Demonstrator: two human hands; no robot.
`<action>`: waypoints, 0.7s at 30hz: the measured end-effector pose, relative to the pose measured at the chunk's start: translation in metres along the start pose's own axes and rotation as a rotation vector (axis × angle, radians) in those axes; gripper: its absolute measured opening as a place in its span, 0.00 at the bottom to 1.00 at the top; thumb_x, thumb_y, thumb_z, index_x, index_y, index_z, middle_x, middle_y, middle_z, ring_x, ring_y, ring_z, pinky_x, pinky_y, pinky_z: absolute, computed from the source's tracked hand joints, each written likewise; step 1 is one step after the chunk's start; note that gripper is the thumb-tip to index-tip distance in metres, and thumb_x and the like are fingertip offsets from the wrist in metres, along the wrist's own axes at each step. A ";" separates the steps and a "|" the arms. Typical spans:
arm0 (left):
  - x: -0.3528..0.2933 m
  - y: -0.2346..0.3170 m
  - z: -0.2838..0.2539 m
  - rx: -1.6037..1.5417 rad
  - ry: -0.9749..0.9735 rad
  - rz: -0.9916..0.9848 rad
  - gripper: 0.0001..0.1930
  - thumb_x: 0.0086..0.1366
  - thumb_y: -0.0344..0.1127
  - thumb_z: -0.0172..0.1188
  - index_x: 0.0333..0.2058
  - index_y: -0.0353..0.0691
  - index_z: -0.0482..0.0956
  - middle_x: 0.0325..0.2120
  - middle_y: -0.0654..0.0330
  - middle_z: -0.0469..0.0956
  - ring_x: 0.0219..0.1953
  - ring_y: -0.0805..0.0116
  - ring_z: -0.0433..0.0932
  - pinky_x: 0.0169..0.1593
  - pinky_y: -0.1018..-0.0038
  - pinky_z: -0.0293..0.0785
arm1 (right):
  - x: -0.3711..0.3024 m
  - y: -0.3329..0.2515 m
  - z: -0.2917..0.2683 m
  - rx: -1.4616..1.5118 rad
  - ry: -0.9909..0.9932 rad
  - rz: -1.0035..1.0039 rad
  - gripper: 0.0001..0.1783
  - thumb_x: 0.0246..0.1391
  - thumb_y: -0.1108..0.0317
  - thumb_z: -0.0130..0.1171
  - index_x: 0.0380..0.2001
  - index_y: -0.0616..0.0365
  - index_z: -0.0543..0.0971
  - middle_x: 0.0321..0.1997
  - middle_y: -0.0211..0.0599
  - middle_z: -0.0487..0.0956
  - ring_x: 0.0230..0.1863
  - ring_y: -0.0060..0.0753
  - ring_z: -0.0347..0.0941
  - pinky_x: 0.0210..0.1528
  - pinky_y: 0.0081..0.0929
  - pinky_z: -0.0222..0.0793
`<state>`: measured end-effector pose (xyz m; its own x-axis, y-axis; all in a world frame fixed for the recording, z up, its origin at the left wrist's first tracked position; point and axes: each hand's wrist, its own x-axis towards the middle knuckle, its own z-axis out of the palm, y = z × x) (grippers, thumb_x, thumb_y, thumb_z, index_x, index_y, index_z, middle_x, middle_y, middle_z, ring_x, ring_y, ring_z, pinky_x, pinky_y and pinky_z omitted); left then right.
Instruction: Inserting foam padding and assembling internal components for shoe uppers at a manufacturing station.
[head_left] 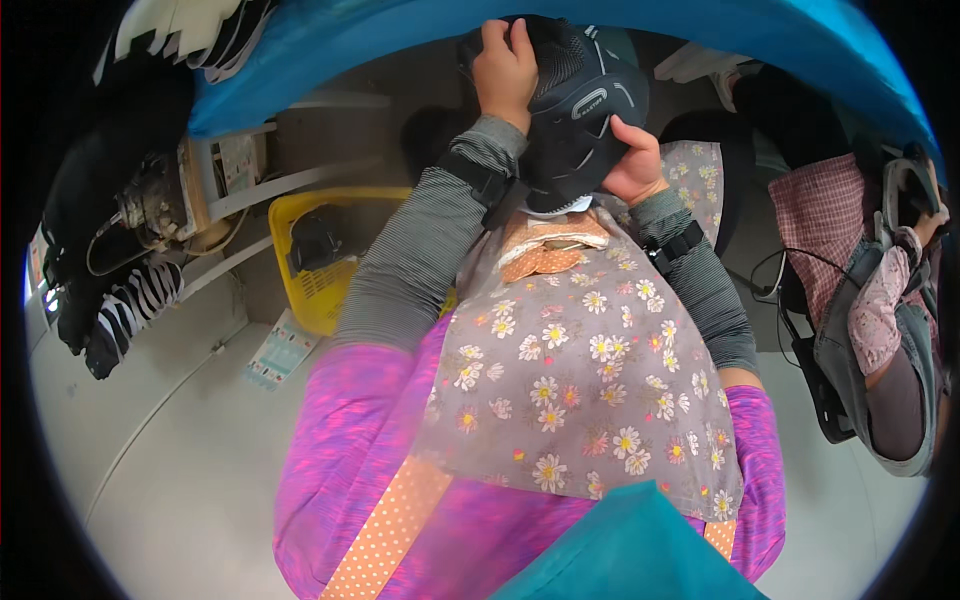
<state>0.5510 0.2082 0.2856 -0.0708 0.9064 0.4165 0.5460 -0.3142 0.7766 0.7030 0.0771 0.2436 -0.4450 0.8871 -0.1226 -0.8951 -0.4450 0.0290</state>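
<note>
Both my hands hold up a black shoe upper point(575, 120) with mesh, stitched panels and a grey oval badge, over my lap. My left hand point(503, 75) is closed on its upper left edge, fingertips bent over the rim. On the lower right side my right hand point(637, 165) grips it, thumb along the outside and the other fingers partly hidden behind. A pale edge point(560, 208) shows at the bottom of the upper, just above the pocket of my flowered apron point(590, 380).
At my left stands a yellow plastic basket point(310, 270) with a black piece inside. Farther left are a machine point(150, 205) and hanging black-and-white pieces point(140, 300). A blue cover point(400, 45) curves across the far side. Another person point(880, 310) sits at the right.
</note>
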 end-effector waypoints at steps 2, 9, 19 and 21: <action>0.000 0.000 0.001 -0.001 -0.005 -0.003 0.12 0.70 0.43 0.55 0.36 0.40 0.71 0.21 0.45 0.78 0.26 0.39 0.77 0.28 0.53 0.71 | 0.002 0.003 0.000 0.006 -0.057 0.008 0.27 0.63 0.58 0.52 0.60 0.64 0.70 0.62 0.48 0.73 0.63 0.50 0.68 0.68 0.50 0.58; 0.000 0.005 -0.012 0.053 -0.017 -0.052 0.13 0.69 0.45 0.54 0.38 0.39 0.72 0.25 0.43 0.79 0.31 0.38 0.78 0.33 0.51 0.72 | 0.002 0.006 0.020 0.064 -0.020 -0.092 0.30 0.63 0.50 0.47 0.59 0.62 0.71 0.62 0.47 0.73 0.63 0.49 0.68 0.68 0.48 0.59; 0.044 0.096 -0.105 -0.184 -0.081 0.091 0.12 0.66 0.38 0.63 0.31 0.33 0.75 0.20 0.53 0.78 0.21 0.68 0.76 0.28 0.73 0.71 | -0.012 -0.001 0.071 -0.126 -0.081 0.011 0.36 0.57 0.39 0.48 0.51 0.63 0.76 0.53 0.44 0.79 0.54 0.45 0.75 0.59 0.41 0.69; 0.047 0.117 -0.126 -0.225 -0.066 0.109 0.12 0.66 0.38 0.63 0.32 0.33 0.75 0.18 0.58 0.76 0.21 0.76 0.72 0.27 0.76 0.69 | -0.014 -0.005 0.081 -0.221 -0.089 -0.044 0.39 0.55 0.36 0.47 0.52 0.64 0.75 0.53 0.44 0.79 0.54 0.44 0.75 0.59 0.41 0.69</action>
<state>0.5063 0.1781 0.4554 0.0374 0.8778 0.4775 0.3471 -0.4595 0.8175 0.7110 0.0766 0.3251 -0.4150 0.9093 -0.0303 -0.8901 -0.4126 -0.1937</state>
